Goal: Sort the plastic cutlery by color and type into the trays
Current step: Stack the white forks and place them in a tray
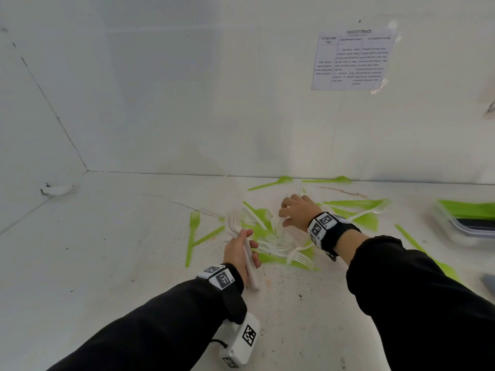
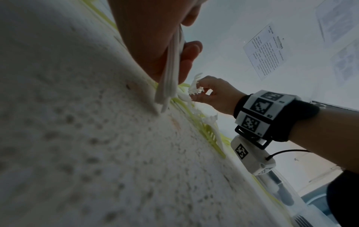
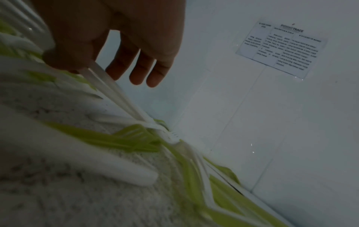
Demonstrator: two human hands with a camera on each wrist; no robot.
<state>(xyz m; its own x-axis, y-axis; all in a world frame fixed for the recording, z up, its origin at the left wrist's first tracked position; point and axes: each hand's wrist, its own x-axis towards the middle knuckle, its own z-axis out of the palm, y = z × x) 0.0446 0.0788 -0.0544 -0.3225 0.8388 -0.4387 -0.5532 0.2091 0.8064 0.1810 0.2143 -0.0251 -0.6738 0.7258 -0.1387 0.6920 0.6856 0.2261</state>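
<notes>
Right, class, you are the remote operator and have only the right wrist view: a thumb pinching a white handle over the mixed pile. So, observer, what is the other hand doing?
Observer: The left hand grips a bundle of white forks, tines pointing away from the person.
Operator: Where is a tray?
Observer: A clear tray with green cutlery in it sits at the table's right side, to the right of the right hand, which pinches a white fork.
Operator: Anything green lying apart from the pile?
Observer: One green fork lies to the left of the pile, tines toward the wall.
</notes>
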